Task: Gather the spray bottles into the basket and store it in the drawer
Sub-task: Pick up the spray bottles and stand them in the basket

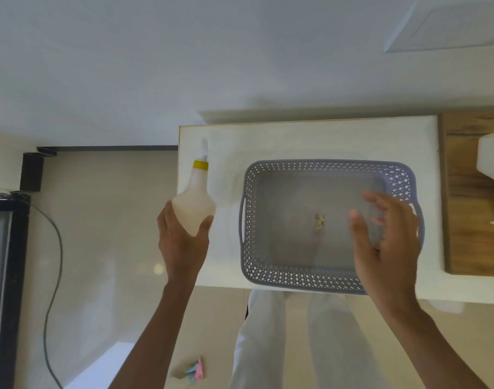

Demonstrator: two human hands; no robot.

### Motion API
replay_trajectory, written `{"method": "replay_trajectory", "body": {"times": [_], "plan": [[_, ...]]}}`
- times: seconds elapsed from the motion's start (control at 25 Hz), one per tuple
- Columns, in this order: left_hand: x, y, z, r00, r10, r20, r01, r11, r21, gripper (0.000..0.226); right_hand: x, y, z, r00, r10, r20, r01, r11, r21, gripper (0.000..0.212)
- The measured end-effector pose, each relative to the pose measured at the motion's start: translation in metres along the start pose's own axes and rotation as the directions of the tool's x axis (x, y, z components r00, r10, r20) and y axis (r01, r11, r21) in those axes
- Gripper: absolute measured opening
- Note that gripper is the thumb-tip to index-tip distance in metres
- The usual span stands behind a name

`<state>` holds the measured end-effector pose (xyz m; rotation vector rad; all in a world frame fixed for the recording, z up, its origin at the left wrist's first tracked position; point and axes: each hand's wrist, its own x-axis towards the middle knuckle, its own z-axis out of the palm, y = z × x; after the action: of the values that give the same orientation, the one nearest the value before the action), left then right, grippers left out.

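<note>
From the head camera, looking down, the left hand point(181, 242) is closed around the fat base of a translucent spray bottle point(194, 200), thumb on one side and fingers on the other, holding it over the left edge of the white counter point(338, 138). The bottle's long axis runs away from the person, with its yellow collar point(200, 165) and white nozzle pointing toward the far wall. The grey perforated basket point(327, 167) sits on the counter just to the right of that bottle, its long side running left to right, and it holds nothing but a small scrap point(319, 221) on its floor. So the bottle lies crosswise to the basket's length, and the left hand is plainly the nearer one for lowering it in. The right hand point(386, 248) hovers open and somewhat blurred over the basket's right end, fingers spread, gripping nothing. A second spray bottle point(493, 169) lies partly out of frame on the wooden surface point(465, 220) to the right, well apart from the basket and nearer the right hand. No drawer is visible.
</note>
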<state>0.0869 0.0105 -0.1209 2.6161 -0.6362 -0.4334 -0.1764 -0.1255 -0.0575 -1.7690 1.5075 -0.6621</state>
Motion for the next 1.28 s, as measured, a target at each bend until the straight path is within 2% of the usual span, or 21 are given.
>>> {"method": "replay_trajectory", "body": {"times": [0.08, 0.16, 0.24, 0.28, 0.4, 0.52, 0.64, 0.88, 1.0, 1.28], "plan": [[-0.019, 0.02, -0.003, 0.999, -0.032, -0.043, 0.022, 0.979, -0.203, 0.084, 0.001, -0.028, 0.014, 0.995, 0.048, 0.085, -0.06, 0.988, 0.143, 0.03], [-0.046, 0.044, -0.003, 1.0, 0.008, -0.004, -0.009, 0.883, -0.469, 0.085, 0.001, -0.056, 0.025, 0.979, 0.069, 0.189, -0.118, 0.958, 0.262, 0.032], [-0.072, 0.066, -0.001, 0.991, 0.123, 0.052, -0.062, 0.769, -0.636, 0.087, 0.0, -0.077, 0.033, 0.977, 0.026, 0.214, -0.091, 0.949, 0.302, 0.036], [-0.083, 0.074, 0.003, 0.978, 0.198, 0.057, -0.115, 0.751, -0.65, 0.087, -0.001, -0.085, 0.034, 0.98, -0.004, 0.2, -0.057, 0.953, 0.298, 0.037], [-0.103, 0.086, 0.019, 0.928, 0.371, 0.03, -0.279, 0.748, -0.602, 0.091, -0.003, -0.094, 0.028, 0.992, -0.034, 0.118, 0.004, 0.968, 0.25, 0.038], [-0.104, 0.091, 0.026, 0.933, 0.359, 0.004, -0.297, 0.779, -0.552, 0.093, -0.004, -0.089, 0.026, 0.999, -0.016, 0.046, 0.007, 0.984, 0.175, 0.037], [-0.091, 0.089, 0.026, 0.923, 0.384, 0.004, -0.341, 0.825, -0.45, 0.088, -0.006, -0.077, 0.035, 0.997, -0.009, 0.074, -0.002, 0.989, 0.148, 0.038], [-0.062, 0.093, 0.043, 0.903, 0.357, 0.237, -0.319, 0.929, -0.186, 0.082, -0.001, -0.045, 0.073, 0.997, -0.036, 0.068, 0.031, 0.997, 0.074, 0.035], [-0.054, 0.097, 0.054, 0.901, 0.287, 0.324, -0.261, 0.958, -0.123, 0.082, 0.006, -0.035, 0.087, 0.996, -0.042, 0.073, 0.037, 0.997, 0.066, 0.032], [-0.036, 0.097, 0.076, 0.896, 0.234, 0.377, -0.226, 0.972, -0.065, 0.077, 0.016, -0.015, 0.11, 0.993, -0.075, 0.095, 0.073, 0.997, 0.027, 0.027]]}}
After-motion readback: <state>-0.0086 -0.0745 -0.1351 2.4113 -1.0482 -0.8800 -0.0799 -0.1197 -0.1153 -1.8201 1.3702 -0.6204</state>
